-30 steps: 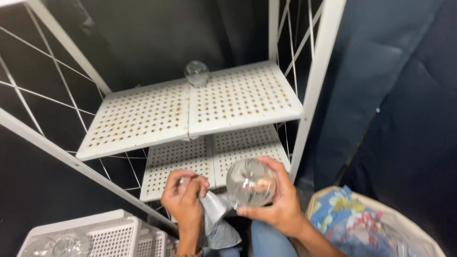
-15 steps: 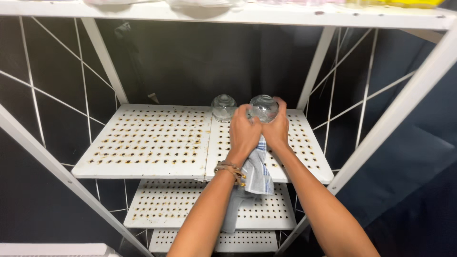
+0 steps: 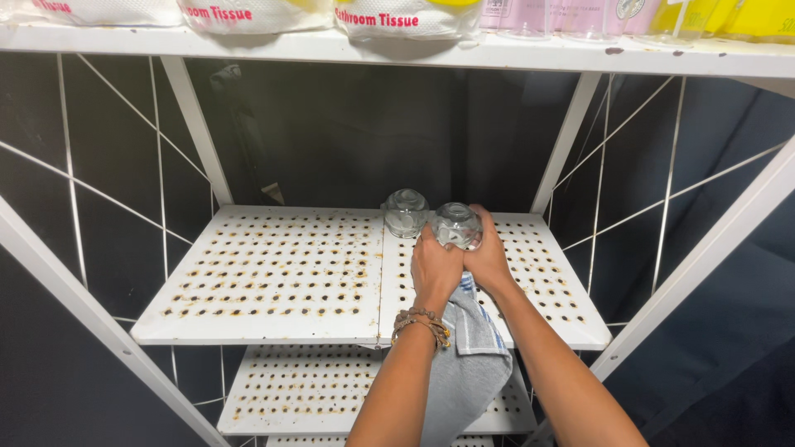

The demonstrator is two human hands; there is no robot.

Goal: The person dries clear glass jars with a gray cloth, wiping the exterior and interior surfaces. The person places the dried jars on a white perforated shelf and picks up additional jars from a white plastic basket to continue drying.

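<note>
Head view: both hands hold a clear glass (image 3: 456,223) over the perforated white shelf (image 3: 273,273), just right of a second glass (image 3: 406,212) standing near the shelf's back edge. Left hand (image 3: 435,269) wraps the held glass from the near-left, fingers closed on it; a grey cloth (image 3: 468,364) hangs from under this hand, below the shelf's front edge. Right hand (image 3: 489,257) cups the glass from the right, fingers curled round it. Risk, as judged: the two glasses are near each other, so a sideways drift left could knock them together; the cloth between palm and glass could let it slip. The held glass looks upright, long axis vertical; whether rim or base faces up I cannot tell. Packs and bottles sit on the shelf above.
</note>
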